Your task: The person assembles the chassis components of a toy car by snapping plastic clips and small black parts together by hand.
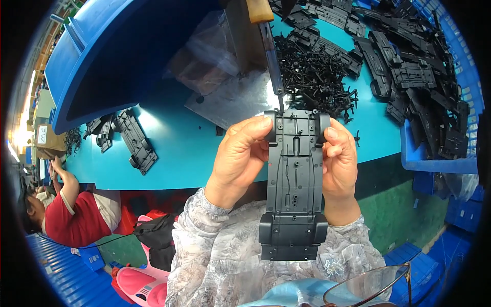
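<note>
Both hands hold a long black plastic toy car chassis (295, 192) upright above my lap, its ribbed, screw-holed side facing me. My left hand (238, 153) grips its upper left corner by the wheel arch, thumb on the front. My right hand (340, 161) pinches the opposite wheel arch, fingers curled. A soldering-iron-like tool (271, 51) with a yellow handle and metal shaft points down from above. Its thin tip meets the chassis's upper edge in the picture; I cannot tell if they touch. Behind the chassis lies a pile of small black branched plastic parts (317, 77).
A blue crate (434, 165) at right holds heaped black chassis (409, 77). Several more chassis (135, 140) lie left on the turquoise table (179, 163). A big blue bin (87, 61) overhangs the far left, near a metal plate (230, 97). A person in red (71, 220) sits at left.
</note>
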The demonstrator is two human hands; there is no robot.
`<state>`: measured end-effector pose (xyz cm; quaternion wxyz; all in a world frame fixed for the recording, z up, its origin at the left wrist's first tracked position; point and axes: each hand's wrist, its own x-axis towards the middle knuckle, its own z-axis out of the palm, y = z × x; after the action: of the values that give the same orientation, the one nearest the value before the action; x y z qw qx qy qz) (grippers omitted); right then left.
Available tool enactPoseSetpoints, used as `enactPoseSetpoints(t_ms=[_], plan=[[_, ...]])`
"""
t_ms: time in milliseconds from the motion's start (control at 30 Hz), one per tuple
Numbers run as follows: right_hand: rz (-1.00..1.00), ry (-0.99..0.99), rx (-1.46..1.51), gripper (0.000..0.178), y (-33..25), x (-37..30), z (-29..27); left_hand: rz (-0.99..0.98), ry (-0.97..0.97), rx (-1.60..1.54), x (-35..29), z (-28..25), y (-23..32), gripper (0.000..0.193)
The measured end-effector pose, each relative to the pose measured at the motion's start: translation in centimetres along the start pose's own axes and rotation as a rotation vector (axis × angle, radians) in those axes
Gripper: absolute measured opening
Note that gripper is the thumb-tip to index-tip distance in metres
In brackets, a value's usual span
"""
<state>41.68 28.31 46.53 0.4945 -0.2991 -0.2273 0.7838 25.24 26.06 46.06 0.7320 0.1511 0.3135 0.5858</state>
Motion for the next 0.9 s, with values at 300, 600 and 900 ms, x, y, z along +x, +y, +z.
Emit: enactPoseSetpoints(t_ms=[300,600,900], plan=[[-0.008,0.006,-0.024,0.023,-0.1,0.0,0.0,-0.012,-0.015,-0.001,0.1,-0.5,0.1,0.021],[-0.008,-0.016,0.005,0.024,0.1,0.1,-0.4,-0.032,-0.060,-0.077,0.2,-0.4,0.1,0.020],[-0.005,0.002,0.007,0.026,-0.1,-0.1,-0.1,-0.040,-0.056,-0.067,0.2,-0.4,0.1,0.020]])
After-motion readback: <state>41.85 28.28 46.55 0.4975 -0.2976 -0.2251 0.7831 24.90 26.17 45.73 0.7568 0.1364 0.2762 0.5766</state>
